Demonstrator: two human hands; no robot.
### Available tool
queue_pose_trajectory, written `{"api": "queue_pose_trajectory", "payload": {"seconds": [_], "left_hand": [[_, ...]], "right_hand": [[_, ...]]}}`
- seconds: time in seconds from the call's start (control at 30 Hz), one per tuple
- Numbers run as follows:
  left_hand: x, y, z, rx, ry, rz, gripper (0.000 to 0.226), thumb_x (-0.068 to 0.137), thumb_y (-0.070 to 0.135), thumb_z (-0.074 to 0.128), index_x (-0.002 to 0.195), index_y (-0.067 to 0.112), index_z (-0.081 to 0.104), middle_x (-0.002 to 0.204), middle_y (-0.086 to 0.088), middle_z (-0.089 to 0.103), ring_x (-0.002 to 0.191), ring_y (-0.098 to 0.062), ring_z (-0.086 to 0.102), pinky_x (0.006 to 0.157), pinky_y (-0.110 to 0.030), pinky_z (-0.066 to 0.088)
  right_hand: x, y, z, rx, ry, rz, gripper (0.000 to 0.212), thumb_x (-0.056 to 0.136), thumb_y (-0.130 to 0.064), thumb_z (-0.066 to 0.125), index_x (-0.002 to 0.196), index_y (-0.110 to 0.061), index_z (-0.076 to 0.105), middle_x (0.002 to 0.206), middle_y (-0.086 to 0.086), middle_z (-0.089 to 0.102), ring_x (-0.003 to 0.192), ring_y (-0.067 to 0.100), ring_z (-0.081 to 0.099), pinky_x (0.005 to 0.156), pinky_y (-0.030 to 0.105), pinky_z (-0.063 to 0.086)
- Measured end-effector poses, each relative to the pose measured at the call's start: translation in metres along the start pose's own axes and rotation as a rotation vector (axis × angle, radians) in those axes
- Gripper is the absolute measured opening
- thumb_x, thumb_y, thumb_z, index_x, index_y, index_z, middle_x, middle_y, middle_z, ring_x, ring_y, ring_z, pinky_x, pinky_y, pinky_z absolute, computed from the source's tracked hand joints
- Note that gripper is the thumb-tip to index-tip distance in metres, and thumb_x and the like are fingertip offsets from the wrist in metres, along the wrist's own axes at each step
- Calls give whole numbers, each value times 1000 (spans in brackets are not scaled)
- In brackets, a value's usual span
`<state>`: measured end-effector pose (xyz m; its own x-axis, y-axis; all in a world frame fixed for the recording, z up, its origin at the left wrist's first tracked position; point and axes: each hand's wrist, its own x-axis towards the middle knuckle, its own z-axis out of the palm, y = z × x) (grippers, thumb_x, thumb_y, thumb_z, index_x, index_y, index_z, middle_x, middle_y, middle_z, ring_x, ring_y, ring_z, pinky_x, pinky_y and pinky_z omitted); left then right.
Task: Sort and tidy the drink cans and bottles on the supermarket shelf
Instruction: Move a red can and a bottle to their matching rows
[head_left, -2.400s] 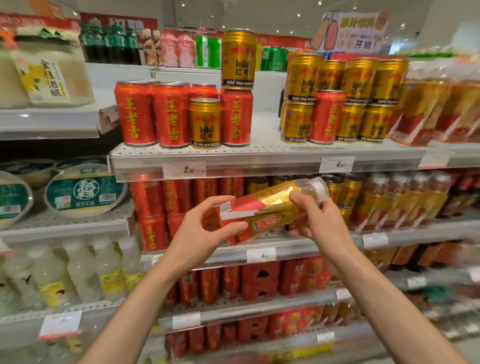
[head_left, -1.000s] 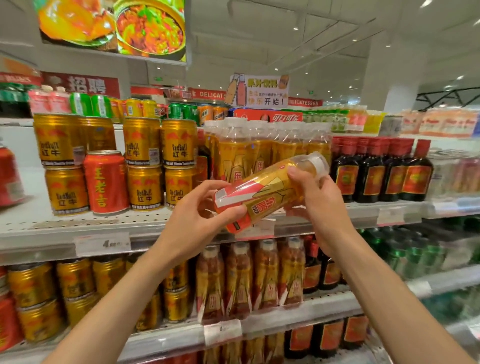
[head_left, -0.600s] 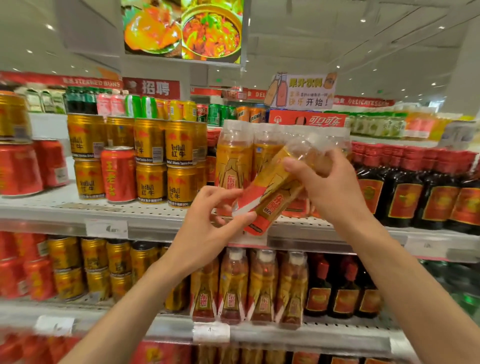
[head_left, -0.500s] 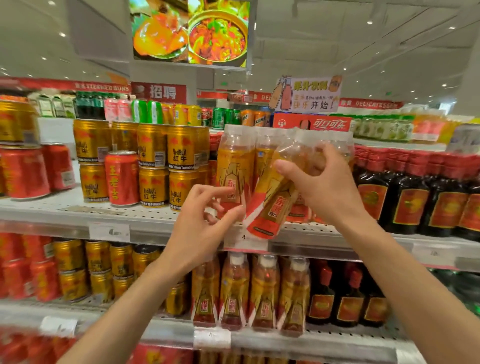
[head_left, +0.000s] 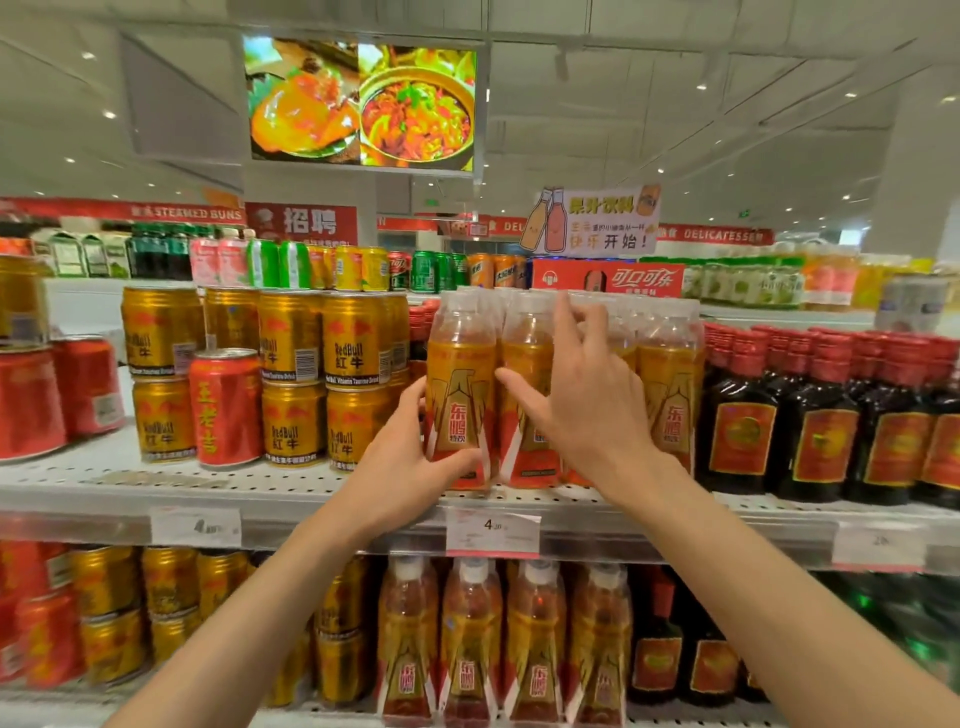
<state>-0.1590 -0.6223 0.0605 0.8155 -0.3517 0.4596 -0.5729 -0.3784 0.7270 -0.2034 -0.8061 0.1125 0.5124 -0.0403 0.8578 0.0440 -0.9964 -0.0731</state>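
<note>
The shelf (head_left: 311, 493) runs under both your hands. On it the orange bottle (head_left: 460, 384) stands upright, just left of your right hand (head_left: 582, 410) and above your left hand (head_left: 410, 467). Your left hand holds its lower part, thumb across the label. Your right hand is spread wide, fingers loose, in front of the neighbouring bottle (head_left: 524, 395).

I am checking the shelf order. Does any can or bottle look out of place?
Yes. One red cylindrical metal can stands on the white perforated shelf in the front row of stacked gold cans, a different product.
</note>
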Motion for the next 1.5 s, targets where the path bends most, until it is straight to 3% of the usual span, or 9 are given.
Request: {"api": "queue_pose_trajectory", "payload": {"seconds": [0.4,0.67,0.8,0.93,1.1,1.23,1.3,1.4,1.5], "left_hand": [[10,-24,-8,-134,-83,54,83,88,46,76,155,53,26,137,31,60,131,6,54,114,-34,45],[10,-25,-5,-39,-68,81,96,91,52,69,162,46,6,125,48,47,107,35,46,80,8,38],[11,-24,-10,-89,-102,84,89,92,47,69,161,46,14,138,34,58,123,18,53,106,-15,48],[11,-22,-8,-85,-103,73,90,92,47,68,162,45,12,141,28,58,122,15,55,96,-7,49],[9,-22,-4,-78,-99,70,95,93,52,66,161,47,1,149,21,55,129,3,57,110,-35,52],[5,-20,-4,-38,-74,63,93,93,51,67,162,44,5,147,23,53,117,18,55,105,-21,52],[1,-19,-1,8,-1,86,82,92,54,68,160,44,24,141,28,56,117,19,56,103,-23,54],[-9,-18,7,79,171,111,63,89,54,71,146,44,46,130,27,61,121,4,59,103,-32,55],[-24,-13,13,69,298,86,61,92,40,73,147,28,50,133,12,60,115,0,61,91,-17,55]], "right_hand": [[-65,11,27,68,-45,-25,88,91,-51,64,160,-15,22,158,11,31,60,6,49,44,19,47],[-64,9,31,119,-18,-6,86,90,-52,66,159,-20,26,155,10,31,75,15,63,51,30,60],[-68,11,31,100,-62,-59,87,92,-52,61,161,-26,17,169,9,9,64,13,62,47,25,55],[-71,13,34,116,-67,-64,88,91,-48,66,161,-26,18,170,10,7,60,11,59,45,23,52],[-72,13,36,126,-51,-69,86,91,-47,68,161,-24,23,169,12,9,67,14,62,48,26,54],[-77,12,35,156,-64,-58,85,92,-42,70,161,-24,24,169,11,8,76,17,66,52,28,57],[-83,13,33,199,-77,-61,81,93,-39,68,160,-23,25,170,8,8,87,19,67,60,27,58],[-98,15,28,352,-138,-16,73,96,-39,62,159,-25,27,170,-2,8,131,21,54,96,34,55],[-115,20,21,474,-204,29,67,97,-40,61,156,-30,30,166,-11,18,148,11,31,118,38,35]]}}
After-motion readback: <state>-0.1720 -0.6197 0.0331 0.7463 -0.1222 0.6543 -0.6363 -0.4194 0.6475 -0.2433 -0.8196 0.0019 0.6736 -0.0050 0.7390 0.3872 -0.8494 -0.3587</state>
